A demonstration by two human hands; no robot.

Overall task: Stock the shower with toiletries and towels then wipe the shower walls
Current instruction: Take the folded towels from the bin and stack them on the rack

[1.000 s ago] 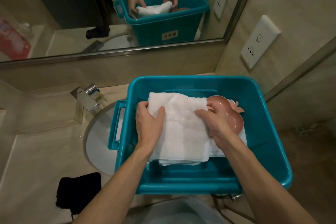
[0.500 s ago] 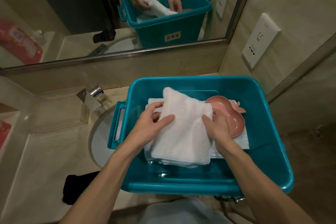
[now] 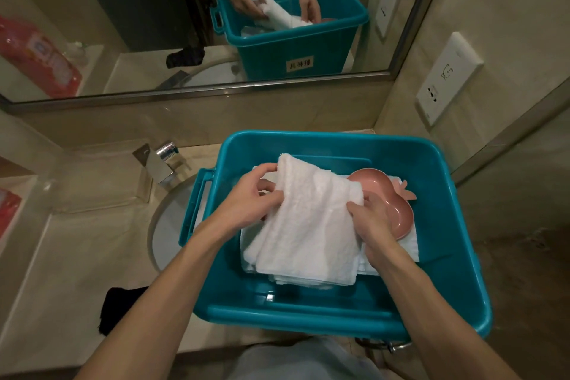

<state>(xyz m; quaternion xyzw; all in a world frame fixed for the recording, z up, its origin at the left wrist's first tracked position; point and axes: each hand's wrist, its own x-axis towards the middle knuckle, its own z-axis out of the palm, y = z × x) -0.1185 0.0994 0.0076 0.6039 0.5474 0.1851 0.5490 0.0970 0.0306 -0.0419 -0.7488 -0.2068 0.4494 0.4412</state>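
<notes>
Towel (image 3: 308, 225) lengthwise far-to-near (far end higher)

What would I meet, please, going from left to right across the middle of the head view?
In order: faucet → left hand → white towel → right hand → pink dish → wall socket.

Pink dish (image 3: 398, 213) half hidden behind right hand (image 3: 374, 222) — red packet (image 3: 7, 210) cut off left.
</notes>
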